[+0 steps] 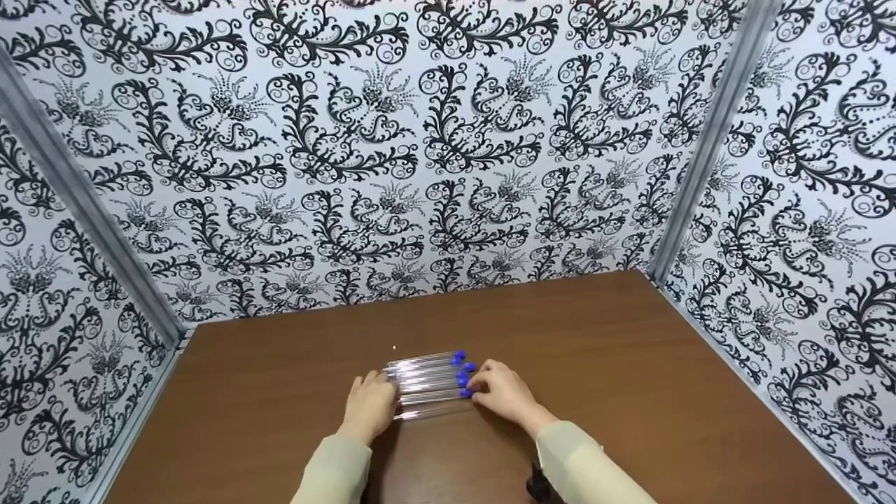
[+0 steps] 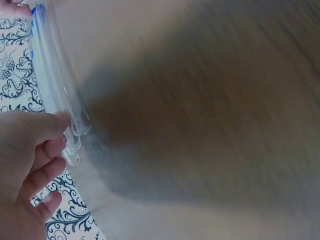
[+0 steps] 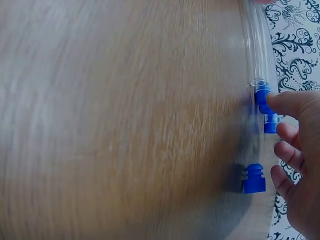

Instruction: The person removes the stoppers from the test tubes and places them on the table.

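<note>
A row of clear glass test tubes (image 1: pixel 428 381) lies side by side on the brown table, with blue stoppers (image 1: pixel 462 378) at their right ends. At the rounded left ends, my left hand (image 1: pixel 371 404) holds the tubes, thumb against the glass and fingers bent. Across from it, my right hand (image 1: pixel 502 392) pinches a blue stopper (image 3: pixel 262 100) at the near side of the row, the other fingers curled. The nearest tube (image 1: pixel 420 414) shows an open right end. One loose blue stopper (image 3: pixel 254 178) sits on the table below the right fingers.
The brown wooden table (image 1: pixel 630 364) is bounded by patterned black-and-white walls (image 1: pixel 420 175) at the back and sides. A small black object (image 1: pixel 537 484) shows by the right sleeve. A tiny white speck (image 1: pixel 394 347) lies behind the tubes.
</note>
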Motion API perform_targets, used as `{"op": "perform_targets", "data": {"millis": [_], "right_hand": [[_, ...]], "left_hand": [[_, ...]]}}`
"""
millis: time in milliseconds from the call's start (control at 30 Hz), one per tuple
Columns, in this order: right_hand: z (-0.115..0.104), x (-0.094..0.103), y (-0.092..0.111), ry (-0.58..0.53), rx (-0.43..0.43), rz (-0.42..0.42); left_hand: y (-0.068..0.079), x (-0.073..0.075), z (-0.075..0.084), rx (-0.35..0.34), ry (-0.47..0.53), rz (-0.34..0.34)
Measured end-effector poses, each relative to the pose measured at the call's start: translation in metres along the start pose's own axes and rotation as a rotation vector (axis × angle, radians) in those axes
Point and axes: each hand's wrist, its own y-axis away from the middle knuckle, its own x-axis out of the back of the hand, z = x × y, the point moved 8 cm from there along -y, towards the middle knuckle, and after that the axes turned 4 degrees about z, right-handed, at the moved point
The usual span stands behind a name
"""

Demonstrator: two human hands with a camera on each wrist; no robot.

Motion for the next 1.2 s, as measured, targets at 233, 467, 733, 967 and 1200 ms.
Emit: {"op": "perform_targets", "data": {"millis": [233, 467, 733, 967, 1200], "right_hand": [[-0.003, 0.007, 0.001, -0.039, -0.026, -0.004], [-0.011, 0.016, 0.000, -0.065, -0.002, -0.002], [-0.015, 0.027, -0.005, -0.020, 0.058, 0.021], [-0.025, 0.039, -0.009, 0.045, 0.125, 0.036], [-0.038, 0.044, -0.008, 0.132, 0.212, 0.073]], "left_hand": [[0.002, 0.007, 0.000, -0.024, -0.009, 0.030], [0.000, 0.016, 0.002, -0.038, -0.046, 0.015], [-0.007, 0.039, 0.012, -0.079, -0.057, 0.060], [-0.011, 0.057, 0.020, -0.109, -0.061, 0.101], [-0.010, 0.067, 0.024, -0.116, -0.047, 0.125]]}}
